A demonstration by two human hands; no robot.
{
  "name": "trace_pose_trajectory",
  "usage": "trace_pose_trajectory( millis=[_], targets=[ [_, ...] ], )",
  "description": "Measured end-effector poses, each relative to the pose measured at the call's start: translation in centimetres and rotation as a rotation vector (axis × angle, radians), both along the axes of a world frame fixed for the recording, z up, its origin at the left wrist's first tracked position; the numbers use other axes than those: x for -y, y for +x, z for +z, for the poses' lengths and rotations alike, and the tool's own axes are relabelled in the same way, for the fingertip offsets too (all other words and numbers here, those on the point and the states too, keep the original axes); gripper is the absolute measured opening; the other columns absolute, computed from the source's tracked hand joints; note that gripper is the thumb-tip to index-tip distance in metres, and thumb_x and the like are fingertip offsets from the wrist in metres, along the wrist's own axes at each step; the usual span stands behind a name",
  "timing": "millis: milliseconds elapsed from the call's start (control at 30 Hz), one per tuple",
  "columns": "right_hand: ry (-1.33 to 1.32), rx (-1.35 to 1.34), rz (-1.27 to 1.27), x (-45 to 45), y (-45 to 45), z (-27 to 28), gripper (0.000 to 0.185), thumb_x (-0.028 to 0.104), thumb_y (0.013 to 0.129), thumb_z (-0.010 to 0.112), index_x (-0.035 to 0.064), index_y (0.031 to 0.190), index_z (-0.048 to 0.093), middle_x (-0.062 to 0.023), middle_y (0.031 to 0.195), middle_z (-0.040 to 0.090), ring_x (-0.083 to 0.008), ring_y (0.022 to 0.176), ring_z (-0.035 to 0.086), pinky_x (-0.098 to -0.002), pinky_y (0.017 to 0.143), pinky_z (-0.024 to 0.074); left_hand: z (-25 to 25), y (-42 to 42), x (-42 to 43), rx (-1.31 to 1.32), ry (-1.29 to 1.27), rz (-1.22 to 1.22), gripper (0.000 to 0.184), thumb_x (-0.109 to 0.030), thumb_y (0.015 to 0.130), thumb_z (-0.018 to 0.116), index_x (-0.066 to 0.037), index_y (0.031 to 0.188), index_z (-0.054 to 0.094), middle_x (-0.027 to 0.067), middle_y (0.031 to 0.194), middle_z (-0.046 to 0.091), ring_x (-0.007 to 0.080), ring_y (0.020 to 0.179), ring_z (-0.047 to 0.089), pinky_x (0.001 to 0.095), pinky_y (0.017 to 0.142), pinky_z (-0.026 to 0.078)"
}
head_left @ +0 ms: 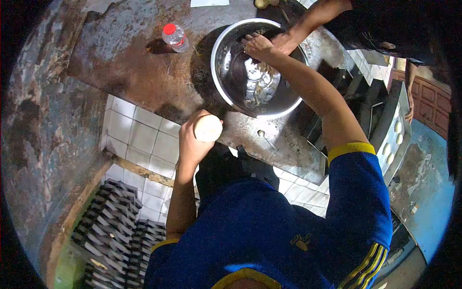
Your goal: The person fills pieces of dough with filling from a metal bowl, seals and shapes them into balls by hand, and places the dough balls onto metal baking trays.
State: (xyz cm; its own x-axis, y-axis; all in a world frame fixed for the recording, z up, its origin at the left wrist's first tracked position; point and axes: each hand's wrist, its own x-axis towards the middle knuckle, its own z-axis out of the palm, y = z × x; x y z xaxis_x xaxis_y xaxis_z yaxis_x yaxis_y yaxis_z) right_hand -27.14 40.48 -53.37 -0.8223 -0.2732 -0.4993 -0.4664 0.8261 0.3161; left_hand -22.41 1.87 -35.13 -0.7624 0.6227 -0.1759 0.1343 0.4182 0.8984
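One metal bowl (215, 79), one bottle (177, 40) — five pale rounds (208, 128)

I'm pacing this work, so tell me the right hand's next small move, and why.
Probably gather a pinch of the brown crumbs with the right hand: it is already inside the metal bowl, close to them, while the left hand holds the round, pale dough outside the bowl. I'd do it gently, since another person's hand is right beside it.

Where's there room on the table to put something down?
Bare table shows left of the bottle, and between the bottle and the left hand. The bowl is crowded: the right hand and a co-worker's hand are there.
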Motion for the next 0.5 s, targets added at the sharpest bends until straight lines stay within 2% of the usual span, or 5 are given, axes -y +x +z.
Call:
trace_pose_trajectory(
  millis=[200, 300, 333, 433, 500],
  targets=[
    [0.095, 0.125, -0.113, -0.9, 0.1, -2.2, 0.029, 0.025, 0.099, 0.059, 0.0104, 0.118, 0.075, -0.0066, 0.133, 0.069, -0.0297, 0.12, 0.066, -0.045, 0.102, 0.0491, 0.2, -0.5, -0.1, -0.072, 0.049, 0.021, 0.027, -0.013, 0.083, 0.088, -0.003, 0.085, 0.064, 0.0124, 0.078, 0.072, 0.0278, 0.07, 0.07, 0.0379, 0.069, 0.054],
    [-0.076, 0.004, -0.16, -2.2, 0.6, -3.1, 0.023, 0.025, 0.097, 0.061, 0.014, 0.108, 0.079, -0.0064, 0.128, 0.071, -0.0287, 0.117, 0.067, -0.0455, 0.095, 0.0526, 0.2, -0.5, -0.1, -0.045, 0.066, 0.02, 0.027, -0.014, 0.083, 0.089, -0.003, 0.085, 0.064, 0.0121, 0.078, 0.071, 0.0278, 0.07, 0.07, 0.038, 0.069, 0.054],
    [-0.213, 0.034, -0.397, -2.2, 0.6, -1.9, 0.022, 0.025, 0.098, 0.064, 0.0163, 0.112, 0.079, -0.006, 0.118, 0.073, -0.0276, 0.112, 0.07, -0.0454, 0.092, 0.0556, 0.1, -0.5, -0.1, -0.045, 0.067, 0.022, 0.027, -0.014, 0.083, 0.089, -0.003, 0.085, 0.064, 0.0121, 0.078, 0.071, 0.0278, 0.07, 0.07, 0.038, 0.069, 0.054],
    [-0.072, 0.018, -0.089, -2.1, 0.7, 1.2, 0.019, 0.024, 0.098, 0.066, 0.0171, 0.11, 0.079, -0.0056, 0.101, 0.075, -0.0234, 0.102, 0.075, -0.0444, 0.082, 0.061, -0.1, -0.3, 0.1, -0.069, 0.052, 0.021, 0.028, -0.014, 0.083, 0.089, -0.003, 0.086, 0.064, 0.0123, 0.078, 0.071, 0.0281, 0.07, 0.07, 0.0382, 0.069, 0.054],
    [-0.011, 0.08, -0.161, -2.2, 1.0, 0.6, 0.016, 0.024, 0.096, 0.068, 0.0142, 0.105, 0.077, -0.0062, 0.101, 0.075, -0.0221, 0.101, 0.075, -0.0412, 0.078, 0.0622, 0.1, -0.2, 0.2, -0.09, 0.023, 0.017, 0.028, -0.015, 0.083, 0.089, -0.004, 0.086, 0.064, 0.0125, 0.079, 0.071, 0.0287, 0.07, 0.07, 0.0386, 0.069, 0.053]
  ],
)
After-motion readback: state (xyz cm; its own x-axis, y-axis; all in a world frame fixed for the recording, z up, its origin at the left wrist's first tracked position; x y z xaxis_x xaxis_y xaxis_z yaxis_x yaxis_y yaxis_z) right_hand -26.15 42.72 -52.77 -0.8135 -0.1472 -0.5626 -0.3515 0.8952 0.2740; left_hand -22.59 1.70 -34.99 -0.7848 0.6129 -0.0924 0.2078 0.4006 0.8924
